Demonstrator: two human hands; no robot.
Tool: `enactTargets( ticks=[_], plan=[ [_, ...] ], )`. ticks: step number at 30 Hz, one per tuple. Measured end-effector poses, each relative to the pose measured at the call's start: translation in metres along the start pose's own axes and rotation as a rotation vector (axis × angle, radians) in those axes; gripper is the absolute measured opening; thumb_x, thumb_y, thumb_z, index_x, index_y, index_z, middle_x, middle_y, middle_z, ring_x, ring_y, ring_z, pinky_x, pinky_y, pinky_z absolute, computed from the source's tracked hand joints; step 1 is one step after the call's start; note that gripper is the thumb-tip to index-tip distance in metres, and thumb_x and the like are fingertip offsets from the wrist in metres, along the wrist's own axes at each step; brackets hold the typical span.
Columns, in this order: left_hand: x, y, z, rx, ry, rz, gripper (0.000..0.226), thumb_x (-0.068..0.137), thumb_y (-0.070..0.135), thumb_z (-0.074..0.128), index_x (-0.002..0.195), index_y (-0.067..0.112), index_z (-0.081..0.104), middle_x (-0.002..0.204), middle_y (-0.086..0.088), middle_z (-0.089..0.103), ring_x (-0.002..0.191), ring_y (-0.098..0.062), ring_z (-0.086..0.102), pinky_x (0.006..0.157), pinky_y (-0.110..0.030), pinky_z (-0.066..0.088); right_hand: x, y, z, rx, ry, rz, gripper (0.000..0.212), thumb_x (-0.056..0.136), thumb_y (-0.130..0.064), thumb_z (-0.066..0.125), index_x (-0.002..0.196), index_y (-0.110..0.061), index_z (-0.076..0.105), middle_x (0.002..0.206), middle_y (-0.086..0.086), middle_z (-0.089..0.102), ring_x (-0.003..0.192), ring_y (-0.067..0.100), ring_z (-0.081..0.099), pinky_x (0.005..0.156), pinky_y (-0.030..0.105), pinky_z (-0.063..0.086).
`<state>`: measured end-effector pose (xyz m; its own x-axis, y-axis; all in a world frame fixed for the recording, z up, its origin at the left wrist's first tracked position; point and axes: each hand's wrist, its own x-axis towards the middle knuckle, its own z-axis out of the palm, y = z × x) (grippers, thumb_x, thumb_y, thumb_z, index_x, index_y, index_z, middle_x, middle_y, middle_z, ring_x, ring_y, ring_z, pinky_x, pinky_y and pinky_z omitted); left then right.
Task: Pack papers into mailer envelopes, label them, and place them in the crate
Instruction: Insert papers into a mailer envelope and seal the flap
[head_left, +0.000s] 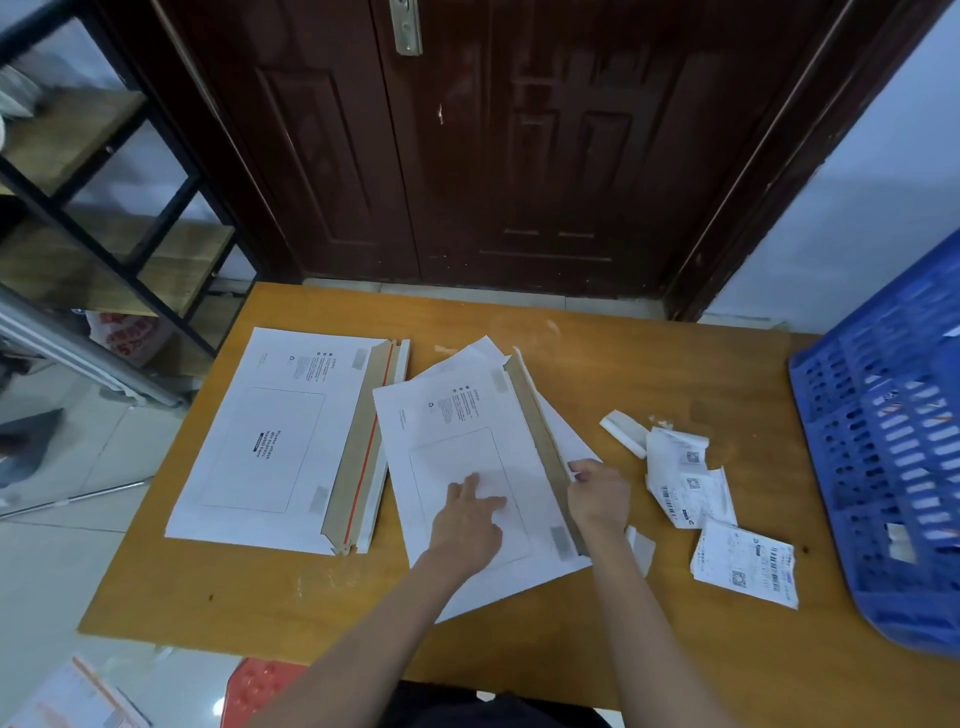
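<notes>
- The left hand lies flat, fingers straight and spread, pressing on the face of the mailer envelope at the middle of the desk; I judge this pins the envelope so it cannot slide while its flap is worked.
- The right hand, just at 3 o'clock from the left, has its fingers curled at the near end of the envelope's brown flap and pinches something small and white there, seemingly the adhesive strip's liner or a paper edge; which one I cannot tell.
- White papers stick out from under the envelope at 12 and 3 o'clock, so the packing looks unfinished or the sheets lie beneath it.
- At 9 o'clock a stack of spare mailers lies with flaps open, a red strip showing, within easy reach for the next round.
- At 3 o'clock loose shipping labels and torn backing scraps lie scattered on the desk, near the working hand.
- Further out at 3 o'clock the blue crate rests tilted on the desk's edge, probably to receive finished mailers.
</notes>
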<state>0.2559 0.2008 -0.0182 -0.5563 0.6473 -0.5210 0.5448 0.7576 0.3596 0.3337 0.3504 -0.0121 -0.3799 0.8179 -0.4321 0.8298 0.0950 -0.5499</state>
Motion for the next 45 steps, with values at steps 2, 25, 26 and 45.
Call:
enactTargets(
  ticks=[2,25,26,45],
  plan=[
    [0.0,0.005,-0.002,-0.004,0.021,0.017,0.044,0.097,0.021,0.041,0.14,0.028,0.043,0.15,-0.002,0.025,0.134,-0.022,0.028,0.095,-0.031,0.045,0.001,-0.001,-0.006,-0.044,0.099,-0.045,0.042,0.083,0.006,0.048,0.11,-0.017,0.071,0.107,0.007,0.07,0.096,0.028,0.064,0.079,0.032,0.051],
    [-0.002,0.045,0.025,0.003,-0.135,0.198,0.045,0.099,0.025,0.038,0.143,0.021,0.041,0.154,-0.002,0.032,0.13,-0.023,0.045,0.107,-0.034,0.037,0.028,-0.028,0.026,-0.297,0.314,-0.328,0.026,0.088,-0.006,0.061,0.097,-0.026,0.077,0.103,-0.004,0.071,0.099,0.023,0.054,0.081,0.034,0.04],
    [0.0,0.039,0.024,-0.08,-0.13,0.189,0.044,0.098,0.024,0.04,0.141,0.022,0.044,0.152,0.001,0.036,0.13,-0.021,0.044,0.108,-0.033,0.036,0.03,-0.026,0.028,-0.295,0.311,-0.326,0.025,0.087,-0.006,0.063,0.096,-0.024,0.077,0.102,-0.003,0.072,0.099,0.024,0.054,0.079,0.036,0.042],
    [0.055,-0.07,-0.041,-0.773,0.368,-0.719,0.058,0.084,0.065,0.053,0.066,0.013,0.07,0.059,0.005,0.069,0.052,-0.01,0.063,0.062,-0.024,0.052,0.013,0.001,0.054,-0.289,0.177,-0.245,0.046,0.085,-0.002,0.055,0.126,-0.021,0.06,0.132,-0.001,0.052,0.114,0.025,0.047,0.088,0.036,0.04]
  ],
)
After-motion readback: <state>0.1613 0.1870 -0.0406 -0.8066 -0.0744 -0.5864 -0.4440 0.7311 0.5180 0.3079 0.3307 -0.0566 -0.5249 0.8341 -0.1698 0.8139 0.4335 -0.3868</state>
